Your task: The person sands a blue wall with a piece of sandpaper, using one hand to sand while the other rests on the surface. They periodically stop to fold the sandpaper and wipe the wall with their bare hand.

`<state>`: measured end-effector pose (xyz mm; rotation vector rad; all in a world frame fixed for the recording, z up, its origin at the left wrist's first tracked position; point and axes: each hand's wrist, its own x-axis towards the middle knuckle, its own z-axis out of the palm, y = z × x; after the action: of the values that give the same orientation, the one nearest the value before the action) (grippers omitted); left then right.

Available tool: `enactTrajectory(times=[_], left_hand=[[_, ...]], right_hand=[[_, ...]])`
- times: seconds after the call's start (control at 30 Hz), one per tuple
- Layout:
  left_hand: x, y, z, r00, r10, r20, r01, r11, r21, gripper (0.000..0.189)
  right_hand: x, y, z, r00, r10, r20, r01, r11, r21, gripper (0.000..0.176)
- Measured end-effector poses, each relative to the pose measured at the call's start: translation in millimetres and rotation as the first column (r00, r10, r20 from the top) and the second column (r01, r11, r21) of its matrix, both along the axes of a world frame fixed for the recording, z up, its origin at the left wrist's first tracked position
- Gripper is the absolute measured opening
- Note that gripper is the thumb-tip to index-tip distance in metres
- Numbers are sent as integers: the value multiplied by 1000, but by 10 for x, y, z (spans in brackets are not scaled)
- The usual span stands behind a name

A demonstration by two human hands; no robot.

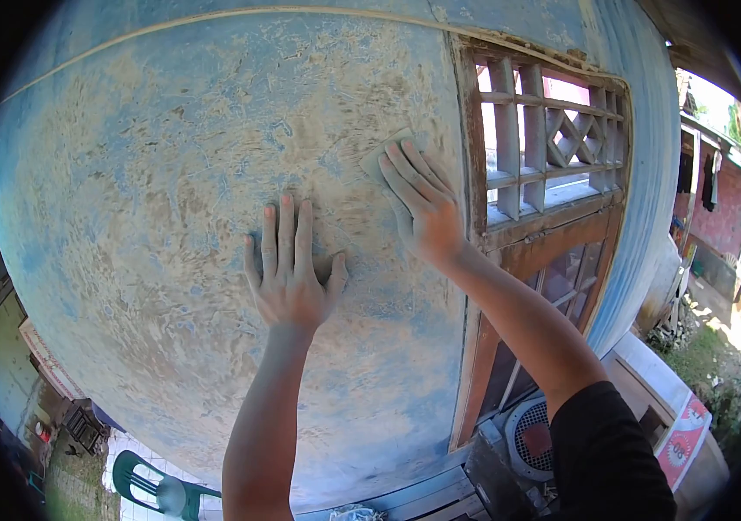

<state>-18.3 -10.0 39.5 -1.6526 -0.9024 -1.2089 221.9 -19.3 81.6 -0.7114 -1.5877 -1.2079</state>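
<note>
Both hands are raised against a wall point(171, 174) with worn, patchy blue and beige paint. My left hand point(290, 269) lies flat on the middle of the wall, its fingers spread and pointing up, with nothing in it. Higher and to the right, my right hand point(422, 195) presses a thin, pale greenish sheet point(374, 162) against the wall, close to the window frame. The sheet's corners show above and to the left of the fingers; the rest is hidden under the palm. Dust coats both hands.
At the right is a wooden window frame point(471, 130) with a lattice point(544, 139). Below it stand a round speaker-like object point(533, 438) and a grey bench point(422, 495). A green plastic chair point(140, 482) is at the lower left.
</note>
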Motion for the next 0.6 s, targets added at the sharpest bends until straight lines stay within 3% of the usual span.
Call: enactTrajectory(times=[0.07, 0.13, 0.17, 0.23, 0.27, 0.33, 0.37, 0.43, 0.5, 0.57, 0.6], left_hand=[[12, -1, 10, 1000, 4, -3, -4, 1000, -16, 77], [-47, -27, -12, 1000, 15, -26, -16, 1000, -17, 78], [-46, -27, -10, 999, 12, -31, -13, 1000, -19, 78], [-29, -19, 18, 999, 4, -32, -4, 1000, -8, 78], [-25, -27, 10, 1000, 5, -29, -6, 1000, -14, 77], [-20, -23, 4, 1000, 0, -14, 0, 1000, -15, 77], [-25, -17, -7, 1000, -13, -13, 12, 1000, -15, 77], [-29, 1, -3, 1000, -30, -10, 30, 1000, -9, 76], [-30, -2, -12, 999, -36, -9, 36, 999, -12, 76], [-38, -22, -16, 1000, -23, -7, 23, 999, -27, 73], [-34, -28, -8, 1000, -11, -2, 11, 999, -31, 71]], right_hand=[[-46, -25, -110, 998, 9, -69, -10, 1000, -18, 54], [81, -86, -116, 966, 42, 256, -1, 988, -158, 51], [192, -116, -24, 967, 46, 249, -7, 988, -154, 51], [406, -165, 227, 892, -145, 428, 184, 982, -51, 49], [399, -147, 274, 890, -149, 430, 186, 982, -44, 49], [359, -98, 357, 998, -50, -30, 50, 999, 9, 49], [273, -46, 335, 998, -53, -21, 54, 999, 11, 49], [6, 42, 201, 977, -8, -213, 29, 995, 93, 49], [-35, 2, 127, 992, -16, -122, 23, 998, 56, 46], [50, -91, 46, 957, 17, 290, 27, 989, -147, 44], [148, -139, 98, 957, 14, 289, 30, 989, -148, 44]])
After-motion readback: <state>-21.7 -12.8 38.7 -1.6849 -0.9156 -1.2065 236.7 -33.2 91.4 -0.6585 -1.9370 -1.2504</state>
